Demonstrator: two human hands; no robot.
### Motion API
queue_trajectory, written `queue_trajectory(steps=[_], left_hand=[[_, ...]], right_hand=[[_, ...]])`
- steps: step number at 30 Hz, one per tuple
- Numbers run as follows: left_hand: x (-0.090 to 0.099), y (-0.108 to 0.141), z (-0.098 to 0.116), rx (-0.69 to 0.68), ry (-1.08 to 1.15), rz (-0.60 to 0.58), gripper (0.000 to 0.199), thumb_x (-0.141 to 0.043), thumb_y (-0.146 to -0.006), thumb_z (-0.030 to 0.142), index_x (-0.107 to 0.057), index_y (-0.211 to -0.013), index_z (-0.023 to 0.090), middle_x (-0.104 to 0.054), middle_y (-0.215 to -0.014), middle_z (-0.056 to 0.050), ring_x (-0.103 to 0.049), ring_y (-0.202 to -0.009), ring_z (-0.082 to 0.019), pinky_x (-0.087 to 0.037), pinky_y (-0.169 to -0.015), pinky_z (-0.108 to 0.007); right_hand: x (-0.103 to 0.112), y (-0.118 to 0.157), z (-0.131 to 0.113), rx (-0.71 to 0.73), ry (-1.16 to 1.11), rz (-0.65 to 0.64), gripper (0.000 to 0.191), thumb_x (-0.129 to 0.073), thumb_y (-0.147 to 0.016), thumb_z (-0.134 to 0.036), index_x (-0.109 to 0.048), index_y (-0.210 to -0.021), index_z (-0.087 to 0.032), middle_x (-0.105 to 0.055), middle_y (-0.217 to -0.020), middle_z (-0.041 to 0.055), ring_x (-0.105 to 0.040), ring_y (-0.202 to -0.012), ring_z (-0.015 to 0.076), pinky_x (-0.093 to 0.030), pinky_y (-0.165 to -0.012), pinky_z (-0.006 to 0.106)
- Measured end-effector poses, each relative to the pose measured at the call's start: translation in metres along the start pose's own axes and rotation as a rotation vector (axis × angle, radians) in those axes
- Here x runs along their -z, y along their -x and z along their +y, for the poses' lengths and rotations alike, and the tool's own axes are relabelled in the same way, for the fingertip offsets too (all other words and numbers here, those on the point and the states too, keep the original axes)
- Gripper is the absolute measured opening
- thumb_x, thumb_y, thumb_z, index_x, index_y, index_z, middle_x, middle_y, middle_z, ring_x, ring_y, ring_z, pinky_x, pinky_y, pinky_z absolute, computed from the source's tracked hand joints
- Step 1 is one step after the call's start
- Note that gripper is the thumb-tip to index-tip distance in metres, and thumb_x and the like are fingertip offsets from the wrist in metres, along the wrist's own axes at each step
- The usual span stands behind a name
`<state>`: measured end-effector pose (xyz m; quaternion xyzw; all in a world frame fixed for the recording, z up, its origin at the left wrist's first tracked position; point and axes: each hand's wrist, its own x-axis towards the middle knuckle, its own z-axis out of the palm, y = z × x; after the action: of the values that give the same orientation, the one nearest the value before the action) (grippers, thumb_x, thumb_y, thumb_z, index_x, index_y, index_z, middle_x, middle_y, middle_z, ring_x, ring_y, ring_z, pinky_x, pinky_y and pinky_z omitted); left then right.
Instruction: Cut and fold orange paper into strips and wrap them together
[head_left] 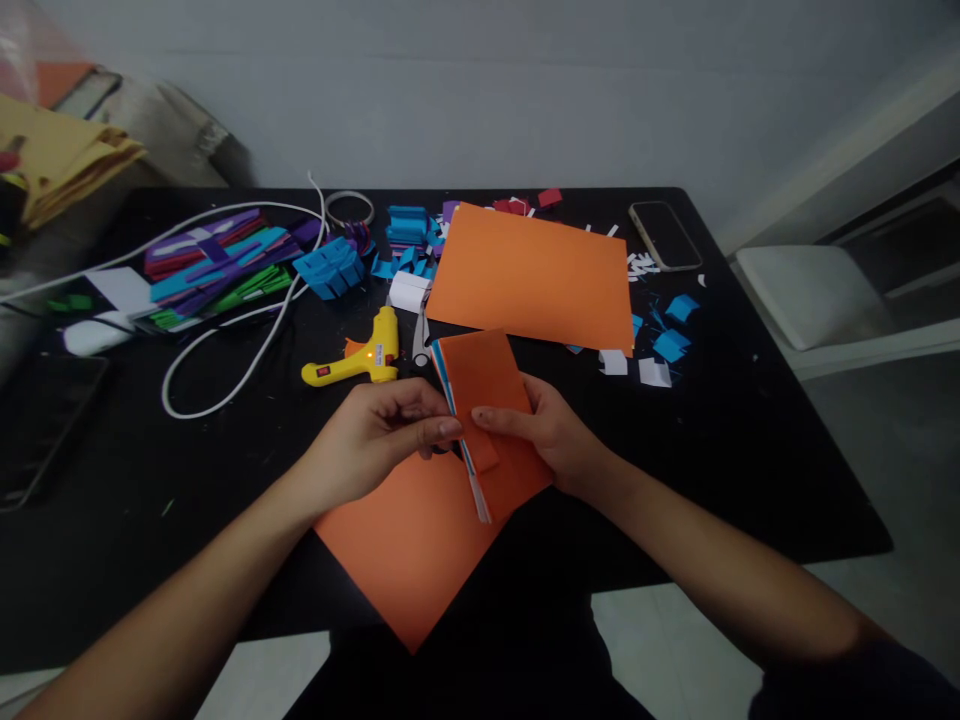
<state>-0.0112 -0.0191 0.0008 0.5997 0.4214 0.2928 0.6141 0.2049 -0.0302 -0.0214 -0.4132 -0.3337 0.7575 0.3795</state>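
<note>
I hold a folded orange paper [487, 370] in both hands, up over the near edge of the bench [750, 450], about midway along it. My right hand [556, 438] wraps its right side, thumb flat across the front and the other fingers mostly hidden behind. My left hand [384, 435] comes in at its left side, thumb and forefinger pinched narrow on that edge, where blue and white layers show. Something dark sits under my left fingers, too hidden to name.

Below my hands an orange sheet [420, 540] lies with one corner jutting past the near edge. Just beyond my left hand are a yellow glue gun [381, 345], a small light glowing on it, and a pair of scissors [421, 345] beside it. A second orange sheet [540, 280] spreads toward the far edge, over some paper scraps.

Toward the far left corner I have a pile of coloured paper strips [217, 262], with a white cable [187, 415] looping around beside it and cut blue paper [330, 268] to its right. A phone [666, 235] lies by the far right corner, blue scraps [671, 345] nearer me.
</note>
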Motion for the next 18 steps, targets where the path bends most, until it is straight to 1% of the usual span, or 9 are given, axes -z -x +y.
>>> queue_trajectory(steps=[6,11,15,18], left_hand=[[-0.0027,0.0011,0.0031,-0.016,0.029,0.017,0.014,-0.076,-0.088,0.028,-0.071,-0.080,0.018,-0.071,-0.069,0.000,-0.063,-0.060,-0.010,-0.053,-0.056,-0.021],[-0.0035,0.0010,0.0023,-0.017,0.036,0.023,0.015,-0.077,-0.088,0.030,-0.071,-0.081,0.017,-0.071,-0.070,-0.001,-0.063,-0.062,-0.011,-0.054,-0.057,-0.021],[-0.0037,0.0013,0.0012,-0.018,0.049,0.032,0.016,-0.078,-0.087,0.030,-0.071,-0.081,0.017,-0.071,-0.071,-0.001,-0.065,-0.063,-0.012,-0.055,-0.060,-0.021],[-0.0035,0.0020,-0.0006,-0.016,0.057,0.034,0.016,-0.077,-0.088,0.031,-0.071,-0.082,0.017,-0.072,-0.073,-0.002,-0.067,-0.067,-0.013,-0.057,-0.062,-0.022]], right_hand=[[0.0000,0.0002,-0.0013,-0.002,-0.032,-0.016,0.038,-0.094,-0.071,-0.034,-0.071,-0.099,-0.021,-0.075,-0.097,0.0024,-0.070,-0.081,0.0174,-0.057,-0.075,0.030],[0.0001,-0.0003,-0.0017,-0.015,-0.037,-0.047,0.036,-0.092,-0.073,-0.033,-0.071,-0.100,-0.021,-0.075,-0.099,0.0024,-0.070,-0.081,0.0170,-0.057,-0.076,0.030],[0.0008,-0.0014,-0.0013,-0.038,-0.060,-0.058,0.042,-0.094,-0.071,-0.034,-0.071,-0.103,-0.021,-0.076,-0.104,0.0032,-0.071,-0.084,0.0171,-0.057,-0.076,0.029],[0.0014,-0.0023,-0.0009,-0.046,-0.074,-0.060,0.044,-0.095,-0.070,-0.034,-0.071,-0.105,-0.021,-0.077,-0.106,0.0036,-0.071,-0.085,0.0180,-0.057,-0.078,0.030]])
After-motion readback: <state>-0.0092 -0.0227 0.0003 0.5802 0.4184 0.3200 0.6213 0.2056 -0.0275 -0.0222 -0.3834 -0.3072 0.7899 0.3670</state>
